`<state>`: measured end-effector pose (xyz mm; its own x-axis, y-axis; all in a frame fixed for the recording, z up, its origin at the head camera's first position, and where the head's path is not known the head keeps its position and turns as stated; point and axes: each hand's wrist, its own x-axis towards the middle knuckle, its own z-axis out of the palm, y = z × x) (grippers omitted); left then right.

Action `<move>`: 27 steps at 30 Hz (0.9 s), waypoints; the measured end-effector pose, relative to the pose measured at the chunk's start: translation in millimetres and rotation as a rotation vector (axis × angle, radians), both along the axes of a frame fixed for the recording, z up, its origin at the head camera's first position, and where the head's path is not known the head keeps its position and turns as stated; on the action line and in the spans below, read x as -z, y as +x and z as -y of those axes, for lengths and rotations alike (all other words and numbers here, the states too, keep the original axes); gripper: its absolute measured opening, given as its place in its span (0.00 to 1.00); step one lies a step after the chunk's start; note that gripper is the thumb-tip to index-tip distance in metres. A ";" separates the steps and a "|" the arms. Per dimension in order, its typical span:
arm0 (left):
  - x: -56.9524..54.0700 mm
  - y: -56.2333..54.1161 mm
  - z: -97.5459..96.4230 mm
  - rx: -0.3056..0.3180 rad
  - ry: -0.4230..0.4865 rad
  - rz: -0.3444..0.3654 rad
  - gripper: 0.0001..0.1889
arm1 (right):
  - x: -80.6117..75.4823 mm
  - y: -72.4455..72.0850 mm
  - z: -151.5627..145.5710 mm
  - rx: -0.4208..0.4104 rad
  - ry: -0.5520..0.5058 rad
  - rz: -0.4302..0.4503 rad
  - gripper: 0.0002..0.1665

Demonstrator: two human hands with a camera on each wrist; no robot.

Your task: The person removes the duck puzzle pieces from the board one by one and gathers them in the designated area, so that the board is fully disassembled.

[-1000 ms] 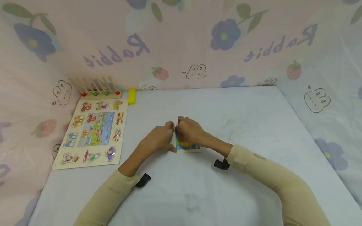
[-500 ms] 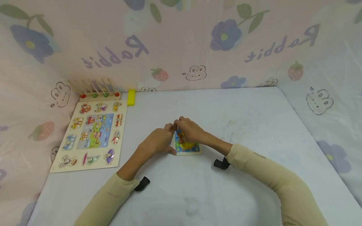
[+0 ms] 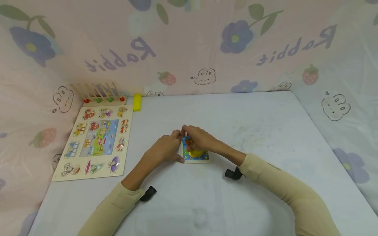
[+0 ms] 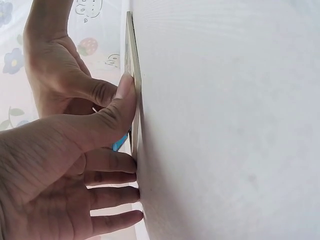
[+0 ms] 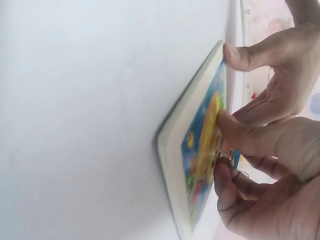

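Note:
A small wooden jigsaw board [image 3: 197, 161] with a yellow figure on blue and green lies flat on the white table. My left hand [image 3: 165, 147] braces its left side, the thumb at the near corner and the straight fingers near the far one. My right hand [image 3: 202, 139] is over the board, its thumb and curled fingers pinching a small blue-edged puzzle piece [image 5: 236, 158]. That piece is tilted at the board's far left part, and the fingers hide most of it. In the left wrist view, a blue bit of the piece [image 4: 120, 142] shows above the board's edge.
On the left lies a large wooden picture board [image 3: 127, 157] with vehicle pieces. Behind it stands a peg rack [image 3: 104, 101] with red and green beads, beside a yellow block [image 3: 137, 102]. A printed curtain [image 3: 189, 49] rises along the table's back edge.
The right hand's fingers have shifted slightly toward the board's far left corner, and more of the yellow figure shows. The left hand keeps its place at the left edge.

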<state>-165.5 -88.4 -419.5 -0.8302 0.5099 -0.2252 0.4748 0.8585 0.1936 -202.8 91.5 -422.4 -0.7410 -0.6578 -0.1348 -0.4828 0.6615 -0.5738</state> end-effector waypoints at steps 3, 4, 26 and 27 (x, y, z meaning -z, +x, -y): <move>1.3 0.0 -0.2 0.002 0.002 -0.010 0.49 | 0.4 2.8 1.3 0.001 -0.001 -0.011 0.24; 1.7 0.0 -0.2 0.001 0.002 -0.012 0.48 | 0.7 3.5 2.1 0.003 0.001 -0.016 0.23; 0.2 1.5 -2.6 -0.030 -0.054 0.034 0.56 | -33.0 -25.2 -45.6 0.250 -0.198 -0.009 0.12; 0.4 1.6 -2.7 -0.029 -0.055 0.035 0.56 | -34.2 -29.7 -51.3 0.276 -0.199 -0.012 0.12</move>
<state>-163.9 -85.8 -420.0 -0.8356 0.4718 -0.2813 0.4434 0.8816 0.1618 -232.5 142.8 -388.2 -0.8956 -0.4446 -0.0144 -0.3083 0.6438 -0.7004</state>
